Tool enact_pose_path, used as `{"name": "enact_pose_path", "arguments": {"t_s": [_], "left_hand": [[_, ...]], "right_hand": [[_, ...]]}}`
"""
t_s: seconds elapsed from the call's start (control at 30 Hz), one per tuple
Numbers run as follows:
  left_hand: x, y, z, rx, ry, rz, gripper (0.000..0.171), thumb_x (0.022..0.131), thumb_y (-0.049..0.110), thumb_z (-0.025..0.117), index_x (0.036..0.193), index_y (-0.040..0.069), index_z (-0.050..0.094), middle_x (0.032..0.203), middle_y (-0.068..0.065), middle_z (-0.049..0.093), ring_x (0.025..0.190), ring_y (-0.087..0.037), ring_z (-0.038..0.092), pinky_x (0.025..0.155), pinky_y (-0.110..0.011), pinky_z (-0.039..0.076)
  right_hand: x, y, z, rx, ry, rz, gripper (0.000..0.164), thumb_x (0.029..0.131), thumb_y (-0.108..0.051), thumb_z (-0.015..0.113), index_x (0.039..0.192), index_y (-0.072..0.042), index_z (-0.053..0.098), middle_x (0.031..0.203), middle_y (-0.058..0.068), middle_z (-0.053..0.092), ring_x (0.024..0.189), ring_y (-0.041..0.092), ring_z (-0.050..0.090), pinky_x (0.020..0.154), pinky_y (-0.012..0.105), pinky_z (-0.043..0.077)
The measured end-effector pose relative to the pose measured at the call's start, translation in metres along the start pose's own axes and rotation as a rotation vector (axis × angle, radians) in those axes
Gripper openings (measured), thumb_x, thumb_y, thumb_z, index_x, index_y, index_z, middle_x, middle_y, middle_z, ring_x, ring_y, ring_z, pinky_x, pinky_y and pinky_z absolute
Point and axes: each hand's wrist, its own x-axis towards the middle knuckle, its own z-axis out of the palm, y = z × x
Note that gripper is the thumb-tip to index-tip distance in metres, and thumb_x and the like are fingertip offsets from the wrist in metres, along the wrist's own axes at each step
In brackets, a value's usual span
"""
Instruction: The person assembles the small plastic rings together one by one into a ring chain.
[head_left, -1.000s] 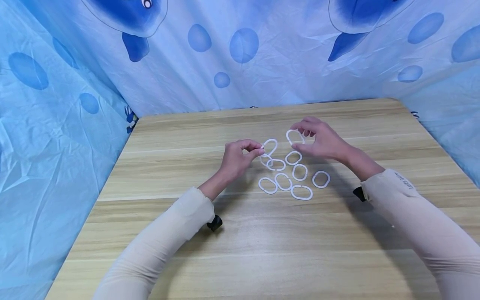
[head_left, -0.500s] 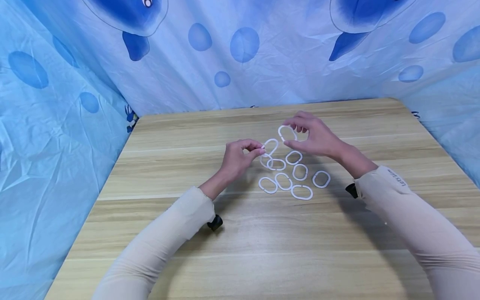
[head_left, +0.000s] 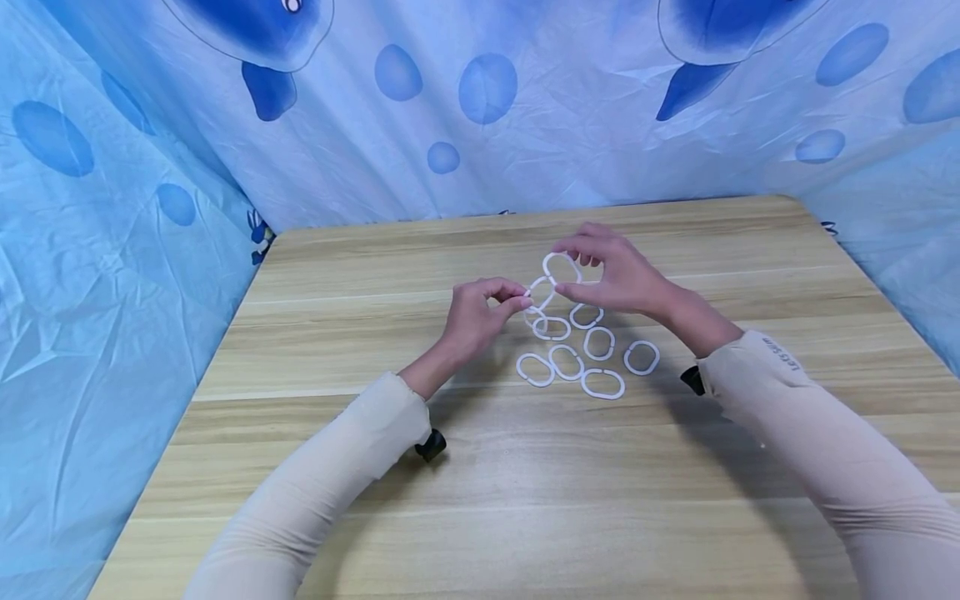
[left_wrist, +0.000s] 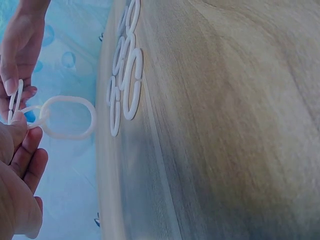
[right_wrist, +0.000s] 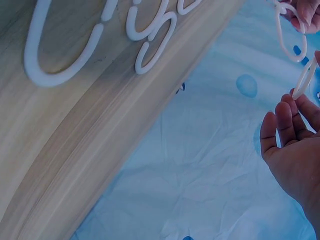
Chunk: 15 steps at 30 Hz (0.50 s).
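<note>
Between thumb and forefinger, my left hand (head_left: 480,321) pinches a white oval C-link (head_left: 538,279) above the table. A second white link (left_wrist: 93,117) hangs looped through it, as the left wrist view shows. To the right, my right hand (head_left: 626,275) pinches another white link (head_left: 545,267) between thumb and fingertips. In the head view the two held links overlap; in the right wrist view a small gap shows between them. Below the hands lie several loose white links (head_left: 603,397), each with a narrow split in its side.
All of this is over a light wood-grain table (head_left: 525,500). Behind and beside it hangs a blue curtain (head_left: 337,150) printed with whales and bubbles. Both forearms wear pale sleeves (head_left: 322,483), with a small dark device (head_left: 431,446) under the left cuff.
My right hand has moved left with its link, up to the link in my left hand. The left hand and the loose links stay where they were.
</note>
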Motion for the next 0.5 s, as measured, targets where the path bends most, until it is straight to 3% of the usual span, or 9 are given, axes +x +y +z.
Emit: {"name": "enact_pose_path", "arguments": {"t_s": [0.33,0.5], "left_hand": [[0.000,0.002,0.001,-0.003,-0.005,-0.006,0.011,0.083,0.020,0.076,0.087,0.010,0.075,0.077,0.002,0.070,0.072,-0.008,0.059,0.065,-0.023,0.043],[0.000,0.001,0.002,0.008,-0.007,-0.009,0.010,0.083,0.019,0.076,0.085,0.009,0.075,0.075,0.002,0.069,0.072,-0.007,0.058,0.068,-0.023,0.043]], "right_hand": [[0.004,-0.003,0.011,-0.028,-0.023,-0.077,0.043,0.073,-0.017,0.080,0.112,-0.003,0.067,0.094,0.005,0.058,0.087,0.023,0.052,0.068,0.033,0.042],[0.005,-0.005,0.018,-0.067,-0.045,-0.089,0.041,0.073,-0.018,0.080,0.110,-0.003,0.068,0.094,0.004,0.057,0.089,0.022,0.050,0.073,0.034,0.043]]}}
